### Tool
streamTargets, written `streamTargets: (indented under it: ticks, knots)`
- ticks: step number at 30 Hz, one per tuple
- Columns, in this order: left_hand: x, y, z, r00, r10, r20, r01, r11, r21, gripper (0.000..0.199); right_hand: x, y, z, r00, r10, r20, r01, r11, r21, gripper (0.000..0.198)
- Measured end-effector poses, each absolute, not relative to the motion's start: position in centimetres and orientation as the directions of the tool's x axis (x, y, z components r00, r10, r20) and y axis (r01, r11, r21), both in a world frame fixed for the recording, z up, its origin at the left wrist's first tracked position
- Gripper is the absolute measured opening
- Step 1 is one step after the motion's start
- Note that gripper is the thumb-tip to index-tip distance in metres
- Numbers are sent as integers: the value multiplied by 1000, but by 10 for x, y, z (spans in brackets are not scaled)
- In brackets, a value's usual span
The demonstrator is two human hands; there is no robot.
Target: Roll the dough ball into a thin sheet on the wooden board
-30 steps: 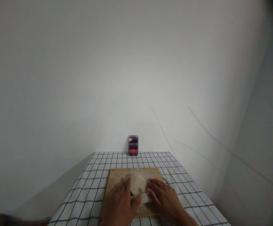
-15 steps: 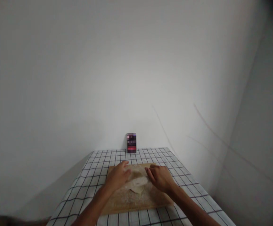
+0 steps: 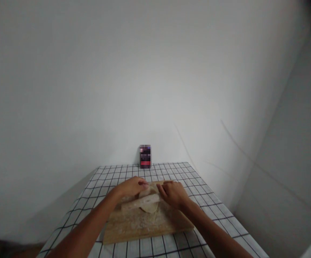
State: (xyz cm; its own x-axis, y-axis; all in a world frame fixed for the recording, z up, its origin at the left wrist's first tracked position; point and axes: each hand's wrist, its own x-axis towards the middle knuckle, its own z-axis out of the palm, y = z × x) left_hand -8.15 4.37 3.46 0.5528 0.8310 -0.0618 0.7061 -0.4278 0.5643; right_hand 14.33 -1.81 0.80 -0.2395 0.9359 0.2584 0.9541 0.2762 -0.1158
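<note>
A flat piece of dough lies on a floured wooden board, with a pale, flour-dusted rolling pin across it. My right hand is closed around the right end of the pin. The pin's left end is bare and rests over the board. Beyond the pin, my left hand has its thumb and fingers drawn together at the far edge of the dough, seemingly pinching it. The exact contact of the left fingertips is hard to see.
A black-and-white checked cloth covers the table. An upright, pixelated dark box-like item stands at the back against the white wall. Another wall meets it on the right.
My left hand has gone from spread fingers to a pinch near the dough's far edge. The rolling pin now slants, its left end nearer me. The whole view has shifted slightly.
</note>
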Motion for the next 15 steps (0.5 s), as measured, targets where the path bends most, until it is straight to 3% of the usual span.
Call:
streamTargets:
  ticks: [4,8,13,15]
  knots:
    - [-76,11,20,402,912,78,781,-386,491,48,144,-12,-4,-256,940,225,948,289,-132,62]
    - [-73,-12,3,304,921,242,858,-375,350,47,146,-16,-12,-287,899,332,926,349,-145,43]
    - [-82,0,-19,351,863,363,870,-444,215,41,151,-9,-28,-292,867,404,903,389,-182,29]
    - [-84,8,-24,356,879,316,881,-429,200,40,151,-4,-34,-317,875,366,900,399,-175,19]
